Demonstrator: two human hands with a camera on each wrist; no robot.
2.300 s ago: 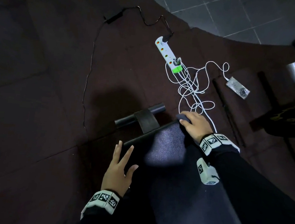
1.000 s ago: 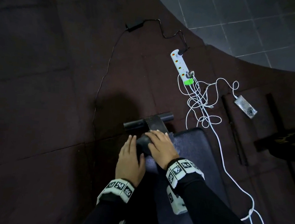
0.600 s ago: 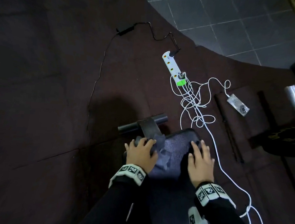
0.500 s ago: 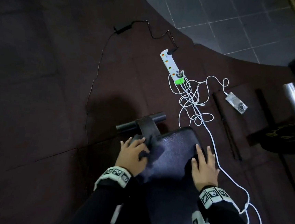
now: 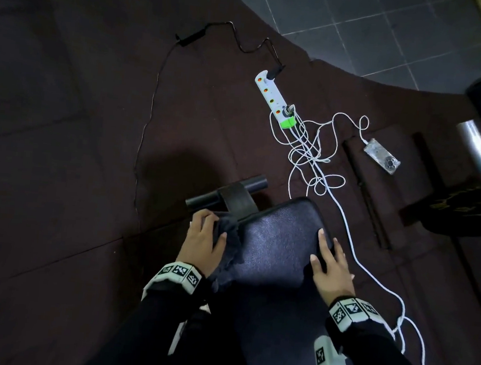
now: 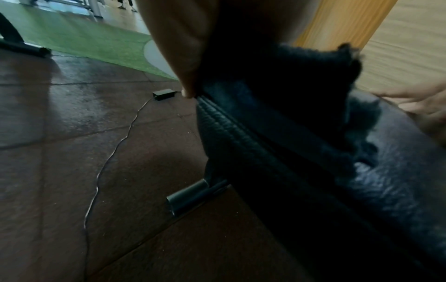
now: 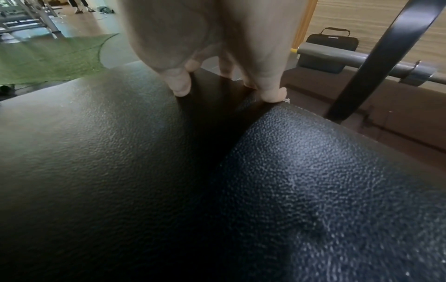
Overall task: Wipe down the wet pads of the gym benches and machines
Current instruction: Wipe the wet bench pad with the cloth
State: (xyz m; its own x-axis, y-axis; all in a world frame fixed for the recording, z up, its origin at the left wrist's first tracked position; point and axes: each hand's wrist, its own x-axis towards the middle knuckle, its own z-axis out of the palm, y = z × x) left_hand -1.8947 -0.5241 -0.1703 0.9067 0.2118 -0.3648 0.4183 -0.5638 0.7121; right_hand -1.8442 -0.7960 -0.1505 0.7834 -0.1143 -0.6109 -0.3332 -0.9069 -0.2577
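Observation:
A black padded bench (image 5: 277, 243) runs from the bottom of the head view toward its rounded far end. My left hand (image 5: 203, 240) grips a dark fuzzy cloth (image 5: 229, 248) at the pad's left edge, fingers curled over it. In the left wrist view the cloth (image 6: 284, 91) lies over the stitched seam of the pad (image 6: 241, 137) under my palm. My right hand (image 5: 329, 265) rests on the pad's right edge with fingers straight. In the right wrist view its fingertips (image 7: 181, 85) press on the textured pad (image 7: 325, 171).
A black bench foot bar (image 5: 226, 194) lies just beyond the pad. On the dark mat are a white power strip (image 5: 274, 98), tangled white cables (image 5: 311, 156), a phone (image 5: 381, 156) and a thin black cord (image 5: 149, 110). A metal bar (image 5: 480, 156) and dark equipment stand at right.
The cloth passed from my right hand to my left about a second ago. Since then the left hand has slid it along the pad's left edge while the right hand settled on the right edge.

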